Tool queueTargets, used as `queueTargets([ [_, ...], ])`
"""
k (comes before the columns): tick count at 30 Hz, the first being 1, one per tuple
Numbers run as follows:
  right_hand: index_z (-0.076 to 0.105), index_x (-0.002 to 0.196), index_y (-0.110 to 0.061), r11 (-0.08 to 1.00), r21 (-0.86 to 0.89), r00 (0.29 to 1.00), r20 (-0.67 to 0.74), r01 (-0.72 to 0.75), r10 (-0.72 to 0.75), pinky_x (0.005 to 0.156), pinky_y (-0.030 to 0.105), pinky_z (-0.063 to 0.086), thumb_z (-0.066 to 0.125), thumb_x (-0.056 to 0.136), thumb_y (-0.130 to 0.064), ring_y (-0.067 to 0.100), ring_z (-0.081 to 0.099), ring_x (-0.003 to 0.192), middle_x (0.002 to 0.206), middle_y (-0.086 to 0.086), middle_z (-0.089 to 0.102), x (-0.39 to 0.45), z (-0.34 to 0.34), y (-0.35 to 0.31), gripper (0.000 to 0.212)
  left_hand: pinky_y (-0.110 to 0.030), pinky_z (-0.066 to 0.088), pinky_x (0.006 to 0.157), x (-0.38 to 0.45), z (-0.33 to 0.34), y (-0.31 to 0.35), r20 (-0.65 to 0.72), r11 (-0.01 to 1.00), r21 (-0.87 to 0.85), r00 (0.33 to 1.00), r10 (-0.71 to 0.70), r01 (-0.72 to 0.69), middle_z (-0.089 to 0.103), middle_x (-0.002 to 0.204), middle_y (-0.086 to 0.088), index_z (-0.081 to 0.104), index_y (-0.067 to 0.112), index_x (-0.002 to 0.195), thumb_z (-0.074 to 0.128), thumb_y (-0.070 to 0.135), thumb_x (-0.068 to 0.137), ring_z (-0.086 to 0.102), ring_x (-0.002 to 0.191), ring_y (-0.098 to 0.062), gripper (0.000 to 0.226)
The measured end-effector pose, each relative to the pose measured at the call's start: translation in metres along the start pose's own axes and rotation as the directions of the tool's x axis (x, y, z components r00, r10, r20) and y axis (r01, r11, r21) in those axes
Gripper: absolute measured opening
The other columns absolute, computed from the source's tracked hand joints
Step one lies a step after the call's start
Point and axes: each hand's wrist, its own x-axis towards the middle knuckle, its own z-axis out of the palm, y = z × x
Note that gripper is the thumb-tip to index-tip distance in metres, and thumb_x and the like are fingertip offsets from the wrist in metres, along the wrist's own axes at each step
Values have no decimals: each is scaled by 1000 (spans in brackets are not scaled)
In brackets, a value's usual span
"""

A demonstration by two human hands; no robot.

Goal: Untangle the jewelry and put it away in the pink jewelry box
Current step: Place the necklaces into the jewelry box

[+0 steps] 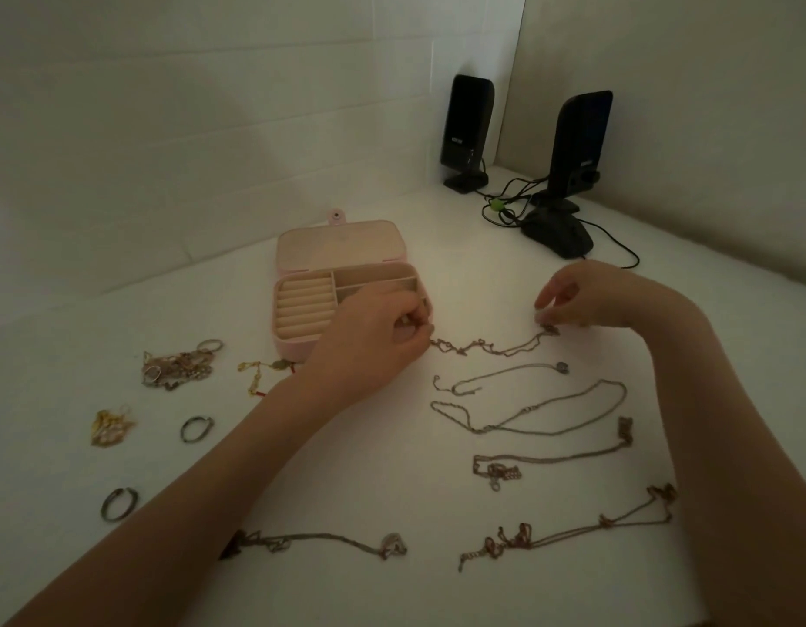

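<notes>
— Both grips pinch one chain: the left hand has its fingers curled onto the chain's left end, and the right hand nips the far end between thumb and fingertips, other fingers loosely arched above.

— And where does that chain sit?

— The held necklace runs left to right between the two hands, sagging onto the counter. Its long axis lies across the view, roughly parallel to the front edge of the pink jewelry box. The kinked, knotted part is nearer the left hand.

— So which hand is closer to the box?

— The left, clearly. It overlaps the box's front right corner in this view; whether it touches the rim I cannot tell. The box lies open, lid flat behind, ring rolls at its left and open compartments at the back and right. I'd judge the chain goes up and leftward from here, so the left hand would lead.

— What else is about?

— Largest first: two black speakers and a dark mouse with cables in the far corner, well apart. Four more laid-out necklaces lie in rows just nearer the person than the held one. Left of the box sits a tangled heap, then a gold chain, a gold piece and loose rings.

— Anything in the way?

— Nothing lies between chain and box. My guess: the slack could drag across the nearest necklace below.
</notes>
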Motion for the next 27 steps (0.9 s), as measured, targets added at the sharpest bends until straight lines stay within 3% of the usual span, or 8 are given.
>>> queueTargets([
  [8,67,81,-15,1000,1,999,44,-18,18,81,31,52,75,78,-23,15,62,73,88,8,70,1,6,-9,12,-2,29,68,0,5,-7,-29,1000,6,1000,0,0,52,71,15,63,13,71,68,19,81,41,73,-1,13],
  [12,63,88,-9,960,279,999,27,25,-34,63,22,55,72,81,-13,15,68,68,83,10,72,-4,6,-18,12,-8,37,71,0,4,-3,-1,999,-35,1000,-19,19,59,77,12,64,14,81,67,21,82,52,78,-6,7],
  [16,62,96,-5,816,523,964,-43,245,-261,59,18,53,65,84,-11,15,69,70,83,10,74,-20,3,-39,14,-21,49,89,6,2,12,59,958,-253,991,-121,132,65,103,7,62,19,106,66,26,84,60,95,-5,23],
  [18,63,98,-5,747,558,923,-100,361,-371,64,20,55,65,84,-11,16,68,70,83,11,73,-28,1,-54,15,-27,49,95,15,1,23,175,918,-335,972,-160,211,63,113,12,56,24,118,65,32,85,59,103,-2,35],
  [20,65,96,-5,690,590,892,-128,420,-433,68,23,57,66,83,-11,18,68,72,83,14,72,-34,-2,-67,14,-30,47,98,23,0,33,318,808,-513,938,-135,290,65,116,11,52,20,123,63,27,87,59,108,-3,38],
  [22,67,92,-7,666,586,871,-158,462,-466,70,24,57,68,81,-10,21,69,75,85,15,72,-37,-5,-76,12,-29,49,95,29,0,37,362,708,-630,927,-96,319,69,101,11,52,15,124,58,18,91,63,101,-5,33],
  [25,70,88,-10,662,546,853,-245,514,-460,67,21,57,70,80,-11,16,69,72,81,10,73,-38,-7,-83,8,-43,51,80,27,-2,36,266,738,-604,949,-170,302,62,65,14,58,12,108,50,20,95,58,69,-10,16],
  [27,70,88,-10,666,546,861,-312,508,-401,64,17,55,70,81,-10,11,70,70,80,8,72,-36,-8,-82,7,-27,52,69,24,-5,30,217,737,-587,942,-256,335,52,61,11,61,18,89,43,19,98,50,62,-6,20],
])
